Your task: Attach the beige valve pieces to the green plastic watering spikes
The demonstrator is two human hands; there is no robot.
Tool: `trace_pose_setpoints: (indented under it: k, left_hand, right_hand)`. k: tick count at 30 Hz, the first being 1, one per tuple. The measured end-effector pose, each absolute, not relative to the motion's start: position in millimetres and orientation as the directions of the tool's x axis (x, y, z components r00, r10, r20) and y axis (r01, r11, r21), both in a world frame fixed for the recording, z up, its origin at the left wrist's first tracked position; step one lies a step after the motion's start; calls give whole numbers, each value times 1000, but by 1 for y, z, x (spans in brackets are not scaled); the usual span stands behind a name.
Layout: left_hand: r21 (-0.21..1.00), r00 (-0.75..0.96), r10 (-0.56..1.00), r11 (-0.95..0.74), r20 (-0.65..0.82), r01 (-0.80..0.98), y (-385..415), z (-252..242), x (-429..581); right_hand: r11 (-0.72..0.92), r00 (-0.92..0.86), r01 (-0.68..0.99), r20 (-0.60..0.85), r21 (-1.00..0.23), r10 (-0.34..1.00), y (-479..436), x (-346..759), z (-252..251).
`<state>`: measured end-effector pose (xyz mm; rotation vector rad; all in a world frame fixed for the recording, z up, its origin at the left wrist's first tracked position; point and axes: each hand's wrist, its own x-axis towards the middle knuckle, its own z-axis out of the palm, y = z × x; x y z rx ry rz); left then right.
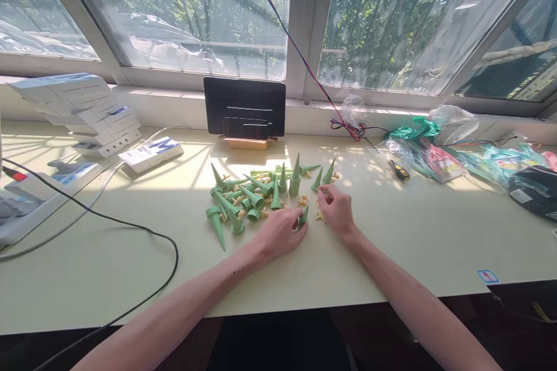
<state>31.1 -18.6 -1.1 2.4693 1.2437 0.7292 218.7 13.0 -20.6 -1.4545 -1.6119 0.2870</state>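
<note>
Head view shows us our left hand [282, 229] curled, thumb and fingers closed about a green cone [304, 217] at the near right edge of a heap. Our right hand [337, 208] is just beside it, fingertips bunched together; we cannot tell whether they pinch anything.

We judge that much is left to handle: most cones in the heap [250, 192] lie jumbled on the table [413, 232], while a few, such as the tall cone [295, 174], stand point up. Small tan pegs [303, 200] lie loose among them, and we cannot tell how many pieces are finished.

Beyond the heap, a tablet [243, 98] leans on a wooden stand [248, 144]. A black cable [167, 237] crosses the table to the left, well apart from our hands, near a white box [151, 153]. A screwdriver [399, 170] and plastic bags [444, 162] lie to the right. Our right hand partly hides what is behind it; otherwise nothing seems to block us.
</note>
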Motion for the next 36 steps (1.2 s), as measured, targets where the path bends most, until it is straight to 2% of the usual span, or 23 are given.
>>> trace_pose_setpoints:
  k: [9, 15, 18, 28, 36]
  left_hand:
    - [528, 401, 816, -577, 417, 624, -18, 2, 31]
    - [533, 234, 746, -624, 623, 571, -16, 10, 27]
    - [570, 158, 726, -638, 669, 517, -15, 16, 25]
    - [842, 76, 903, -422, 423, 337, -12, 18, 27]
    - [892, 30, 924, -377, 382, 251, -9, 17, 27]
  right_hand:
    - [337, 4, 608, 428, -719, 904, 3, 208, -13]
    - [337, 21, 601, 436, -725, 900, 7, 215, -10]
    - [330, 20, 614, 432, -717, 902, 8, 219, -9]
    - [388, -103, 594, 412, -705, 906, 8, 216, -8]
    - [410, -97, 589, 442, -697, 892, 7, 219, -2]
